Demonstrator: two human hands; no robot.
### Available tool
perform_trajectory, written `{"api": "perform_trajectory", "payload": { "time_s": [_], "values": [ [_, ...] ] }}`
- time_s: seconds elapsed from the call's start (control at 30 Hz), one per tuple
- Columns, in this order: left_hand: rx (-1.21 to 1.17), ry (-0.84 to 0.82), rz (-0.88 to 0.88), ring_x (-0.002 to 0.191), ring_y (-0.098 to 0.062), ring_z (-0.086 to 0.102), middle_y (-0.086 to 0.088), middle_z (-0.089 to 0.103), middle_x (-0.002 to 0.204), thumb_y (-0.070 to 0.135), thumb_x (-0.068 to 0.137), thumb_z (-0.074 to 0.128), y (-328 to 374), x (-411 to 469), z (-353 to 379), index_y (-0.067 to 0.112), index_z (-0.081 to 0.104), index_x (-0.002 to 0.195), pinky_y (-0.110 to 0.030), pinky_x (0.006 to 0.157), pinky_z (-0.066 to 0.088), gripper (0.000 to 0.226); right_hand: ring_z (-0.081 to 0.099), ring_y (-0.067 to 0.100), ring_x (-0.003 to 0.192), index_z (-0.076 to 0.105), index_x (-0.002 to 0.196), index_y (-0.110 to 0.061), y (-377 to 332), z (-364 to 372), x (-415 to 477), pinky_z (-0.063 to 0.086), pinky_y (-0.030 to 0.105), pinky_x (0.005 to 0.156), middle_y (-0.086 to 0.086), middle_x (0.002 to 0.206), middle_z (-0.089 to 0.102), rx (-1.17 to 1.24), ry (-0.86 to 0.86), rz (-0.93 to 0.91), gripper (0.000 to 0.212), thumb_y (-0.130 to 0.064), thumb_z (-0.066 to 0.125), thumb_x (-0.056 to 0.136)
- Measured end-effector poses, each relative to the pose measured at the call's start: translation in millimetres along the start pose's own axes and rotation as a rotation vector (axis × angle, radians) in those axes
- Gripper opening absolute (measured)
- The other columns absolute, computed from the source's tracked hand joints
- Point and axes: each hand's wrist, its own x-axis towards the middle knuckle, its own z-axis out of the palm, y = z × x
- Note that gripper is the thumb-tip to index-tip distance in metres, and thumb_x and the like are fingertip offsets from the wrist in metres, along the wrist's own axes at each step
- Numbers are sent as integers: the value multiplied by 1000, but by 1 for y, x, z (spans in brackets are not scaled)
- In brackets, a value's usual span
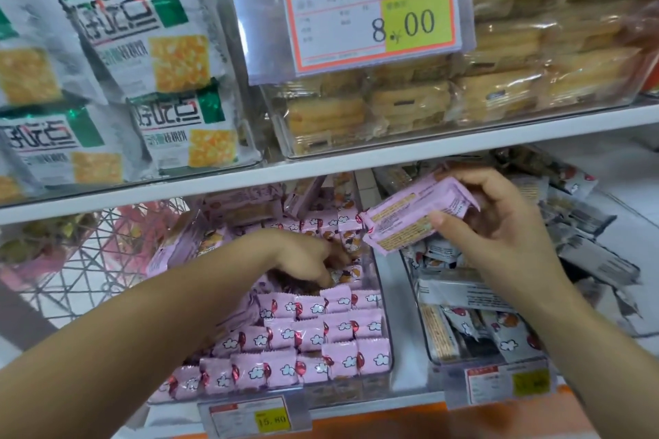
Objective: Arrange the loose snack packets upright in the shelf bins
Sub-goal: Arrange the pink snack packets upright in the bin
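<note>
1. The right hand [499, 224] is raised above the gap between two lower-shelf bins. Thumb and curled fingers pinch a pink oblong plastic-wrapped snack packet [417, 214] by its right end.
2. The held packet is tilted, its left end lower. It shows its back face, with tan printed panels, small text and crimped ends. Cannot tell whether it is one packet or two pressed together.
3. The left hand [306, 257] is down in the clear plastic bin [387, 324] on the left, fingers bent into the stock at its middle. Cannot tell whether it grips anything.
4. Pink packets with white cloud and red balloon print [321, 331] fill the near half of that bin, standing on end in tight rows. At the far end they lie jumbled.
5. The neighbouring clear bin [419, 317] on the right holds grey-white packets [463, 292] with the same print, loosely heaped and lying flat.
6. A yellow price label [271, 421] is on the near shelf edge below the pink bin.
7. Above the white shelf board [356, 160] are green-and-white cracker bags [135, 36] at left and clear-wrapped golden biscuits [410, 103] at right, behind a large orange-bordered price card [367, 11].
</note>
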Motion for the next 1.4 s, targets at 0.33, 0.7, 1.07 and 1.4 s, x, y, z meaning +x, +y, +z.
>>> {"api": "perform_trajectory", "payload": {
  "time_s": [0.33,0.7,1.07,1.4],
  "values": [
    [-10,-34,-66,37,-4,39,4,46,69,7,93,43,9,-10,0,27,29,147,-10,35,29,59,65,16,84,62,100,-27,-4,2,0,52,18,70,1,94,68,-2,14,5,27,-26,67,74],
    [1,-99,-50,143,-20,23,1,21,158,41,96,49,9,-15,-1,24,23,151,-38,116,25,64,64,17,89,62,103,-26,-1,0,0,53,24,78,4,100,66,-49,-9,8,27,-18,67,77],
    [-174,-209,-51,147,-15,3,11,11,159,73,83,42,6,-14,0,34,22,150,-54,118,2,80,63,16,91,62,103,-27,0,0,0,51,21,80,5,102,65,-50,-20,0,28,-18,67,77],
    [-124,-245,-78,147,-18,-1,8,3,160,80,76,38,6,-14,2,35,11,152,-56,117,2,92,63,15,91,63,100,-37,1,-1,0,51,21,79,4,101,64,-70,-19,-4,29,-21,68,76]
  ]
}}
